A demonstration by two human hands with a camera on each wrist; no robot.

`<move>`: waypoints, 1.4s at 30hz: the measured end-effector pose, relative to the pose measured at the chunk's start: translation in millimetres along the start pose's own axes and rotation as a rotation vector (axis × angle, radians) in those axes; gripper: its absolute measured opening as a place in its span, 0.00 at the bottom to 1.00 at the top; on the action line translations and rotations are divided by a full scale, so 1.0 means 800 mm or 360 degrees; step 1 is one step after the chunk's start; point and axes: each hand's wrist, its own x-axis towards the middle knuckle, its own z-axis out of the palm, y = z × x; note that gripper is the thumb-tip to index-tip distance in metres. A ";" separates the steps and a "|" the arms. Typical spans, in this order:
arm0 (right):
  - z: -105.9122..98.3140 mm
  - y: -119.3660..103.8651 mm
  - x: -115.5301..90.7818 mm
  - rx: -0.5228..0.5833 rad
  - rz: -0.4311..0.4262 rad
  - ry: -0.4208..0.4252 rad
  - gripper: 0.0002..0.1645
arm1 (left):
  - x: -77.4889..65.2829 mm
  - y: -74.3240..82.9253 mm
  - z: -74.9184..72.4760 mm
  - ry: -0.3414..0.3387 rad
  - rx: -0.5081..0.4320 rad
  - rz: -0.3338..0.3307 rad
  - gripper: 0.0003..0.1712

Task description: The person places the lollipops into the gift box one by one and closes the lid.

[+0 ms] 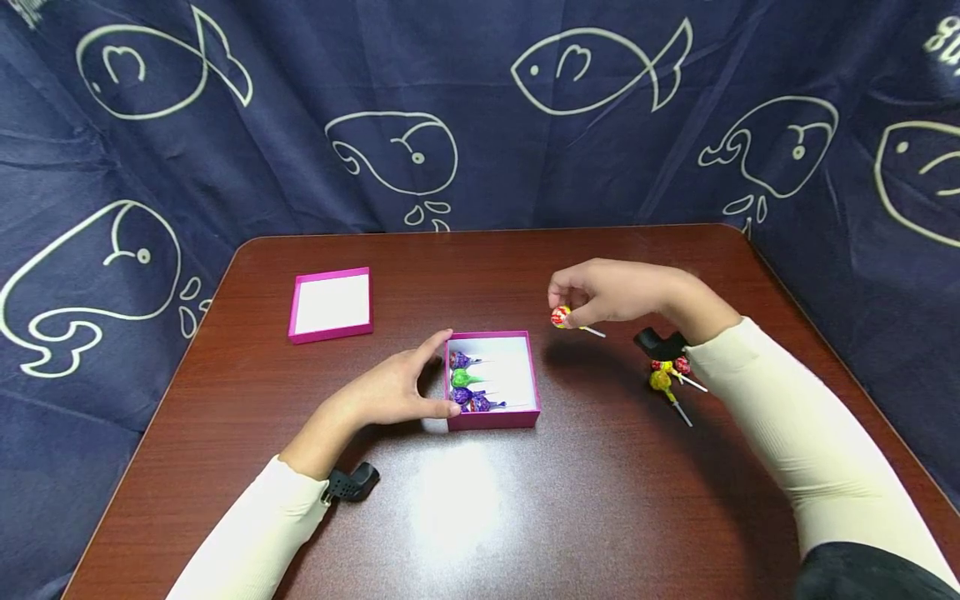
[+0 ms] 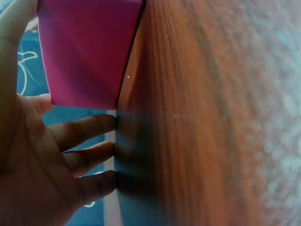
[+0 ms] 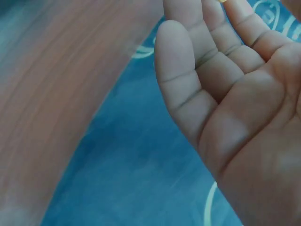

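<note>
Head: lollipop in right hand (pinched)

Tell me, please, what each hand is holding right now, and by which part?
The right hand pinches a red-and-yellow lollipop at its wrapped head, stick trailing free. The left hand holds nothing; it rests against the pink box's left wall.

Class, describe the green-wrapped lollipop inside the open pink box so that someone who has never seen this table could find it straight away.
Start at the brown wooden table and find the open pink cardboard box near its middle, steadied by the person's left hand. A column of wrapped lollipops lies along the box's left side. The green-wrapped lollipop is second from the far end, the only green one among the purple-wrapped lollipops.
</note>
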 end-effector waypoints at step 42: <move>0.101 -0.061 0.117 -0.0360 -0.0431 -0.0312 0.10 | 0.000 -0.002 -0.002 -0.0018 0.0006 0.0020 0.63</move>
